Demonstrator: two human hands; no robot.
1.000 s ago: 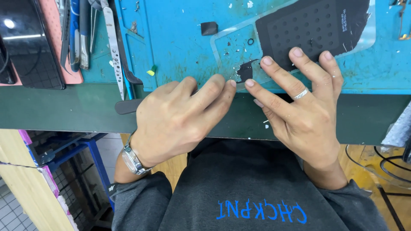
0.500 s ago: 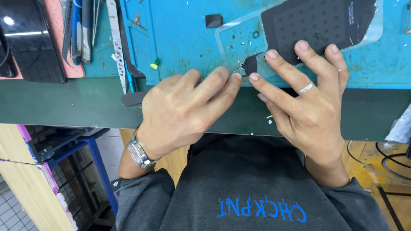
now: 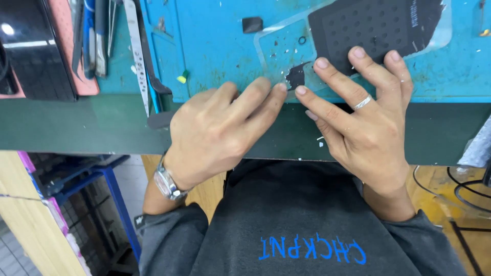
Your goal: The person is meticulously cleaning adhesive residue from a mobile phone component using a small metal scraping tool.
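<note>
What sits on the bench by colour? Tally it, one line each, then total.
Blue: 1, the blue rubber work mat.
Black: 3, the black perforated flat pad, the small black square chip, the small black torn scrap between the left hand and right hand.
Silver: 1, the silver metal tweezers.
Yellow-green: 1, the tiny yellow-green bit.
Total: 6

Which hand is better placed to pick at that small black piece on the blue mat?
Right, probably. The right hand has its index fingertip beside the small black piece. The left hand has fingertips pressed on the clear film, slightly farther away.
</note>
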